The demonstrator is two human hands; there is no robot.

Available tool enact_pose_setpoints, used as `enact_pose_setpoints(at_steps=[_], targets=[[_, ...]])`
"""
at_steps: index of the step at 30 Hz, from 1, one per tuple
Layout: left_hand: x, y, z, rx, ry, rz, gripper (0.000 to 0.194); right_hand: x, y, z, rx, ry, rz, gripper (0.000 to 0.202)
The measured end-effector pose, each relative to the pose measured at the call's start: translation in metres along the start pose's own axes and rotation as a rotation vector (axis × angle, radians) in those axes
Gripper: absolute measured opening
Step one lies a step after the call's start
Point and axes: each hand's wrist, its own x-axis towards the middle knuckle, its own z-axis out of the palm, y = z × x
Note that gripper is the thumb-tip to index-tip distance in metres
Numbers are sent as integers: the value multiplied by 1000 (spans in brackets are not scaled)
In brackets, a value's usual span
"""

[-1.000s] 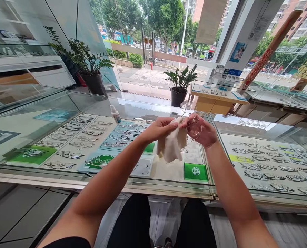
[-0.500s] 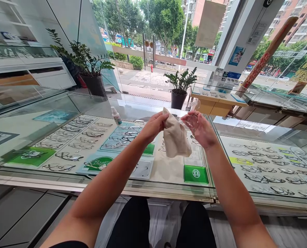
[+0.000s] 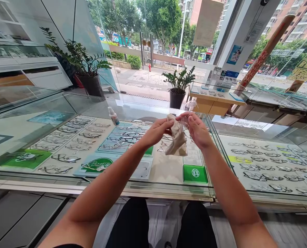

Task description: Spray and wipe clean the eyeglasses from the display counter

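Cloth [image 3: 178, 140] and glasses [image 3: 185, 121], one each, in hands [image 3: 156, 132]

The left hand [image 3: 156, 133] and right hand [image 3: 200, 132] have drawn closer together. The soft cream cloth [image 3: 178, 142], spread broad half a second ago, now hangs narrower and creased, its top beside the clear, thin-rimmed glasses [image 3: 185, 121], which were apart from it.

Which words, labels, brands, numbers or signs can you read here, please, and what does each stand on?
Circled monogram, perhaps "W" or "M": square green card.
Pale capitals, not surely legible: green oval.
Too small or blurred: spray bottle, blue pillar poster, white printed strip, yellow sign.
No whole word reads surely.
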Motion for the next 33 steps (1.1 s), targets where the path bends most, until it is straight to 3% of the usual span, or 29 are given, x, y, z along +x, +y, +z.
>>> enact_pose_setpoints(at_steps=[9,16,21,27,33], targets=[[-3,5,4,62,-60,6,56,1,9,-4,-28,-66,2,32],[-6,8,6,152,-127,75,57,0,12,3,8,-58,76,38],[-6,3,11,138,-28,135,67,-1,15,10,48,-23,136,43],[-5,-8,17,111,104,227,58,-3,20,14,81,42,139,51],[-6,-10,19,-35,47,155,56,-5,17,16,62,5,118,49]])
